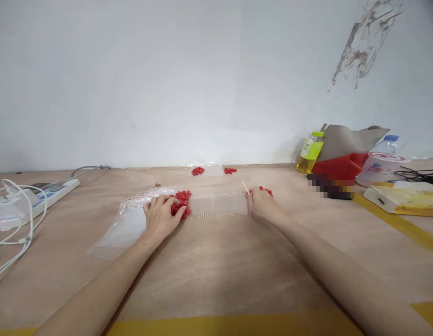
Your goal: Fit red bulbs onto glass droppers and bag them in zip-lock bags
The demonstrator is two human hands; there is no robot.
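My left hand (pixel 162 217) rests against a pile of small red pieces (pixel 183 198), its fingers curved and apart at the near-left side of the pile. Beside that pile lies a row of thin, clear-looking sticks (pixel 218 205), set side by side; their exact kind is too small to tell. At the right end of the row my right hand (pixel 263 205) is closed, with a thin white stick (pixel 245 187) poking up from its fingers. More red pieces (pixel 268 191) show just behind the right hand, partly hidden by it.
Flat clear zip bags (pixel 118 228) lie left of my left hand. By the wall is a clear bag (pixel 213 170) with red pieces (pixel 198 171) at its ends. A power strip (pixel 59 191) with white cables stands left; a yellow-liquid bottle (pixel 310 154) and tissue pack (pixel 405 196) stand right.
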